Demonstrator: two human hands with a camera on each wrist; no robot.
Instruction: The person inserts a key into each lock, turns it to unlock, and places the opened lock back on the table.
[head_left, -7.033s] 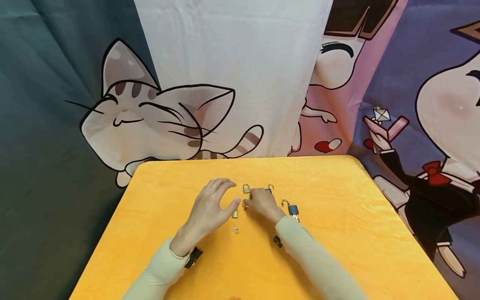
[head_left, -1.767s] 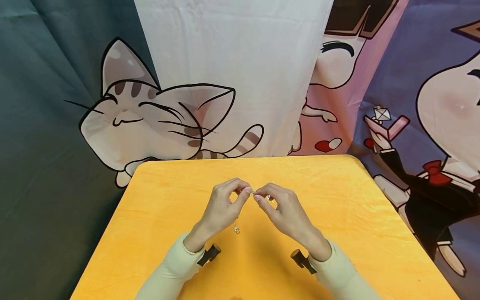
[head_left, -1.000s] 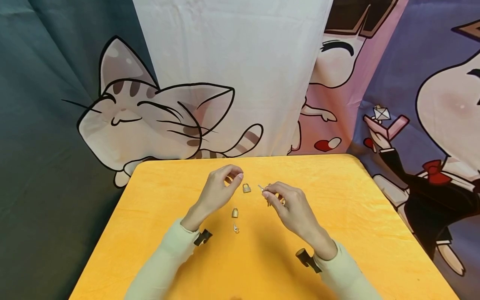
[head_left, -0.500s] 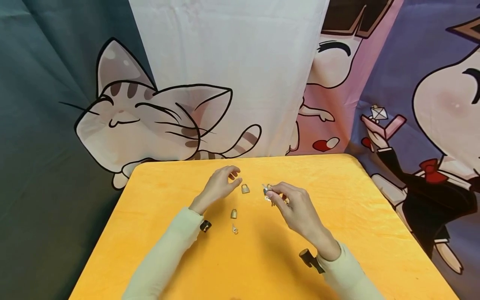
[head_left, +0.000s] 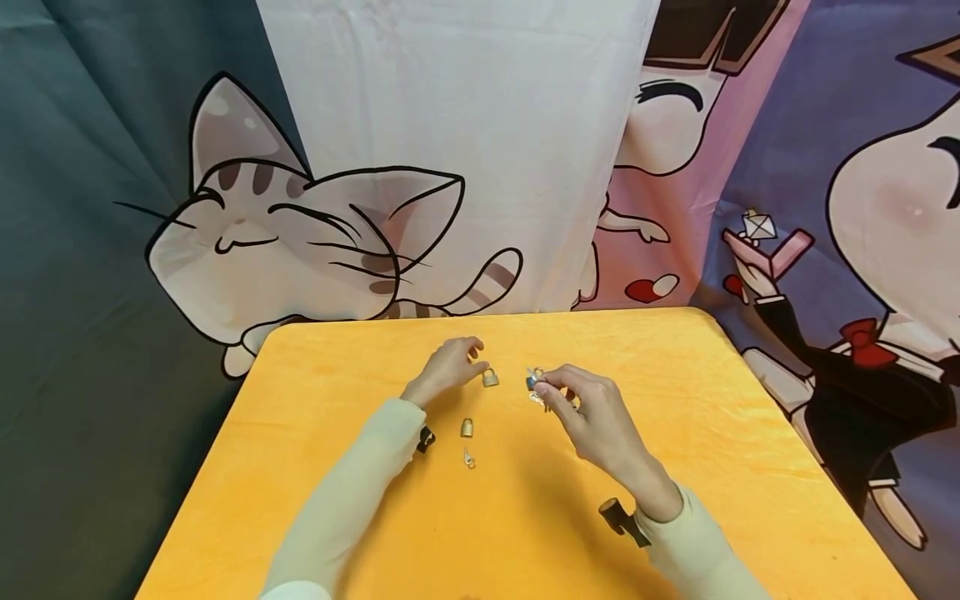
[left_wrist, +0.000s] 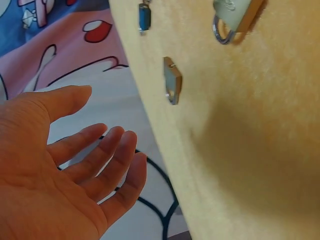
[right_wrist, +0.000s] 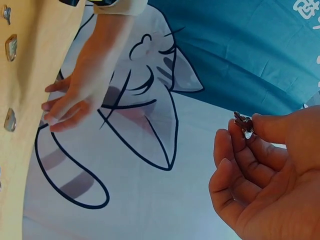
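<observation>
My right hand (head_left: 592,412) is above the yellow table and pinches a small silver key (right_wrist: 244,124) between thumb and index finger. Behind its fingertips lies a blue padlock (head_left: 531,381), partly covered, with small silvery pieces (head_left: 537,398) beside it. My left hand (head_left: 450,367) hovers with loosely bent fingers and holds nothing. In the head view its thumb appears next to a closed brass padlock (head_left: 491,378); the left wrist view shows a gap between hand and padlock. Nearer me lie a second brass padlock (head_left: 467,428) and a key on a ring (head_left: 469,459).
The yellow cloth-covered table (head_left: 420,533) ends at its back edge against a hanging printed curtain (head_left: 510,150). A dark camera (head_left: 617,517) sits on the right wrist. Part of the table behind the right hand is hidden.
The hands met fingertip to fingertip, then parted. My right hand moved right with the key, then stayed nearly still; my left hand drew back left, then came towards the far brass padlock.
</observation>
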